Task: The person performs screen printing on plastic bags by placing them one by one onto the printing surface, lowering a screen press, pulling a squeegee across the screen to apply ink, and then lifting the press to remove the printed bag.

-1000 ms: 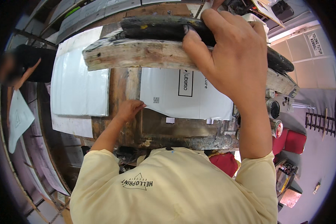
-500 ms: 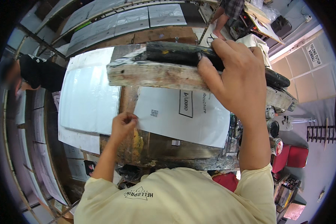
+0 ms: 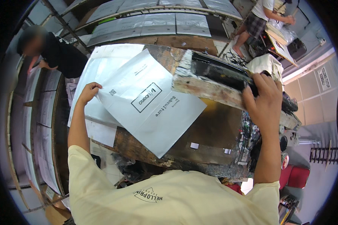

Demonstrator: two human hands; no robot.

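Observation:
My left hand (image 3: 88,92) pinches the left edge of a white plastic mailer bag (image 3: 150,101) with a black printed mark, holding it tilted over the dark, ink-stained printing table (image 3: 210,135). Under it to the left lies a stack of more white bags (image 3: 101,67). My right hand (image 3: 263,101) grips the front bar of a paint-crusted wooden screen frame (image 3: 214,80), lifted at an angle above the table. A black squeegee rests along the top of the frame.
Racks (image 3: 37,123) at the left and shelves (image 3: 154,22) at the back hold several printed white bags laid flat. A person in black (image 3: 56,52) bends at the left rack; another person (image 3: 259,18) stands at the back right. Red containers (image 3: 296,176) sit at the right.
The frame has swung up and to the right off the bag. My left hand has pulled the printed bag out to the left and turned it.

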